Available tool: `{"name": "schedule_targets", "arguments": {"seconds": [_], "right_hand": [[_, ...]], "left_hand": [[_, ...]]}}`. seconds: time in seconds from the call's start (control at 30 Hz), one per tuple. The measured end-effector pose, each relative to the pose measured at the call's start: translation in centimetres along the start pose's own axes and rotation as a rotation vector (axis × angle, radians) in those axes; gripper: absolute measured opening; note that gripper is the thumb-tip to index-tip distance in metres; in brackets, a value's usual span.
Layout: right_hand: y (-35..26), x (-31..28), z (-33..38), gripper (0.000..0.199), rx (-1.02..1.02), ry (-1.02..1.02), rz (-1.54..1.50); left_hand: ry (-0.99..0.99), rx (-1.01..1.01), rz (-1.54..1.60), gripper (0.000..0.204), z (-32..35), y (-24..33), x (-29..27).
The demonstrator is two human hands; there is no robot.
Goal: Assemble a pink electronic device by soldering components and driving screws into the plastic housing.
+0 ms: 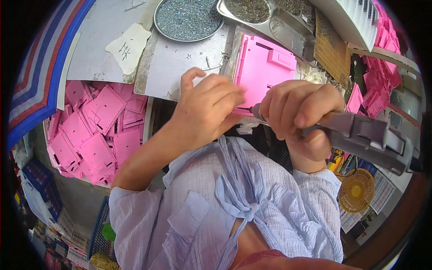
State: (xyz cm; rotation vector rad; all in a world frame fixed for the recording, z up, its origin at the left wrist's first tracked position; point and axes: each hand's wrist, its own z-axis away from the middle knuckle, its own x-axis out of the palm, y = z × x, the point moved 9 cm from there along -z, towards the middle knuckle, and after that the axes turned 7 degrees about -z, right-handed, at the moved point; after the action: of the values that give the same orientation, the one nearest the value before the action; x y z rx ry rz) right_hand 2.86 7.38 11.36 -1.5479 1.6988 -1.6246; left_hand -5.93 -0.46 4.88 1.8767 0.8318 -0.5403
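Note:
My right hand (299, 112) is wrapped round a grey power screwdriver (369, 137), its body stretching off to the right. The driver's nose points left, toward the near edge of a flat pink plastic panel (256, 67). On the worktable just ahead of me, this panel shows a raised block and dark slots. My left hand (204, 103) hovers at the panel's left near side, close to the driver's nose. One finger is bent up while the other fingertips are smeared by motion, so I cannot see whether they hold anything.
Beyond the panel stand a round metal tray of silvery screws (189, 18) and a steel tray of small dark parts (249, 11). A bin of pink panels (92, 130) is at left. More pink parts (380, 76) pile up at right, above a yellow basket (355, 191).

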Motion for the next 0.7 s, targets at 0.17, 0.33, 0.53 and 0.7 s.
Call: {"name": "schedule_targets", "arguments": {"seconds": [0.17, 0.33, 0.53, 0.7], "right_hand": [[1.5, 0.1, 1.5, 0.022, -0.082, 0.004, 0.115], [2.5, 2.0, 1.7, 0.018, -0.243, -0.139, 0.324], [2.4, 0.9, 1.6, 0.016, -0.177, -0.128, 0.306], [-6.7, -6.0, 3.5, 0.022, -0.284, 0.079, 0.138]], "left_hand": [[-0.241, 0.093, -0.106, 0.041, 0.2, -0.9, 2.7], [-0.213, 0.039, -0.072, 0.04, 0.6, -1.1, 2.8], [-0.219, 0.043, -0.103, 0.039, 0.0, -0.6, 2.9], [-0.152, 0.073, -0.126, 0.044, -3.0, 2.3, 3.6]]}}
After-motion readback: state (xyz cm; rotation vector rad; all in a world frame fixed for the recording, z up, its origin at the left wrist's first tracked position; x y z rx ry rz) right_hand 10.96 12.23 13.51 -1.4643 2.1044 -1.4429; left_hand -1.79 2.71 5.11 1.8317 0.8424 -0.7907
